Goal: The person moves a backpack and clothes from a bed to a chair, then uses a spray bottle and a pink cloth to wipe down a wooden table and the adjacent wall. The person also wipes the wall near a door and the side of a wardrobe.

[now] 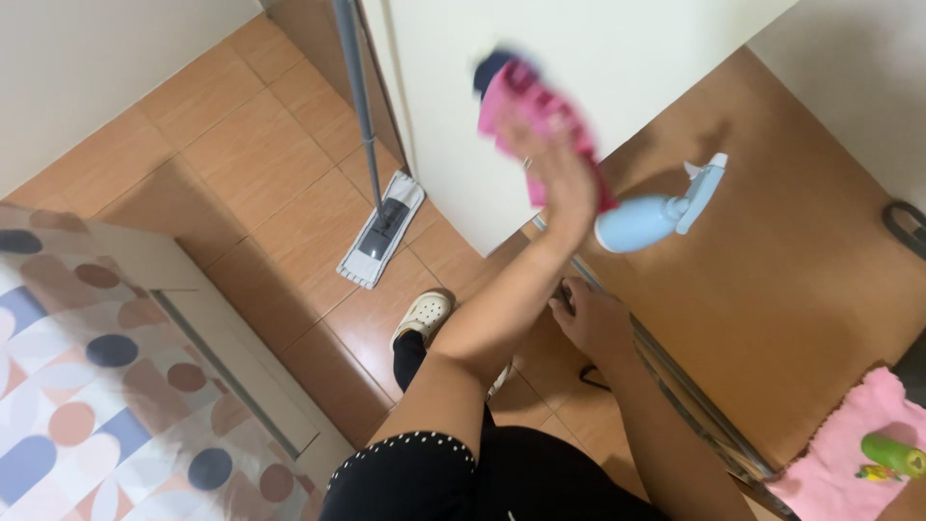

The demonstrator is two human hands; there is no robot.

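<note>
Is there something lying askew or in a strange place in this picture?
The light blue spray bottle lies on its side on the brown tabletop, not upright. The left hand presses a pink cloth against the white door.

- A pink cloth (pixel 536 114), crumpled and motion-blurred, is pressed flat against the white door at upper centre of the frame.
- A dark blue patch is seen at its top.
</note>
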